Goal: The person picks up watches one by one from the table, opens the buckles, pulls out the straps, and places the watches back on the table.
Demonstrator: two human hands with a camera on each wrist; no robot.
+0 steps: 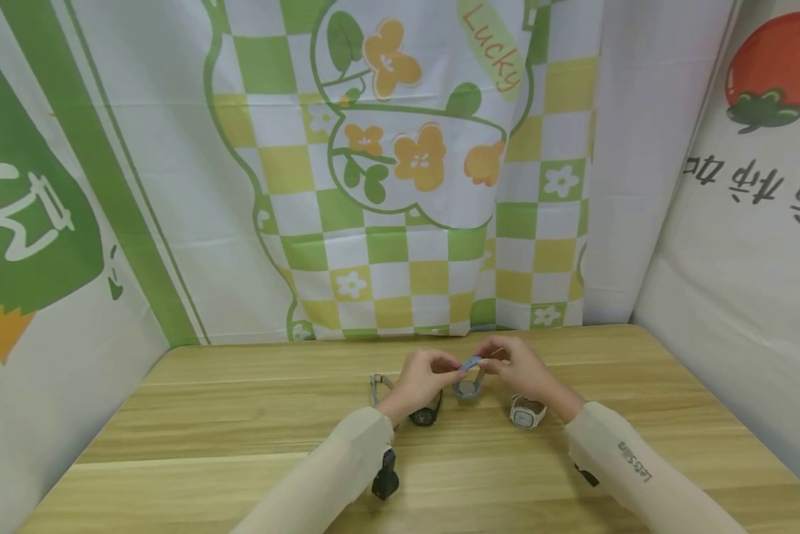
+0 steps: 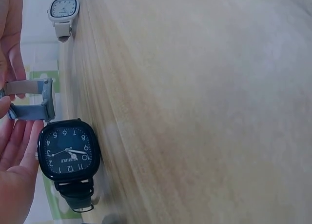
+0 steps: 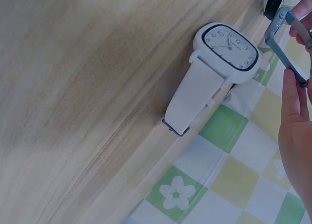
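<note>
Between both hands hangs a blue-grey wristwatch (image 1: 468, 389), its strap looped. My left hand (image 1: 421, 380) pinches the strap from the left with thumb and fingers. The right hand (image 1: 521, 371) pinches it from the other side. In the left wrist view the watch case (image 2: 48, 99) is seen edge-on, so its dial is hidden there. A black square wristwatch (image 2: 68, 151) stands on the table just below the left hand. Near the right hand sits a white wristwatch (image 3: 229, 50) with its strap buckled.
Another light-strapped watch (image 1: 377, 381) lies left of the black one, partly hidden by the left hand. The wooden table (image 1: 253, 423) ends at a checkered green and yellow curtain (image 1: 393, 274). Printed white cloths (image 1: 740, 282) line the sides.
</note>
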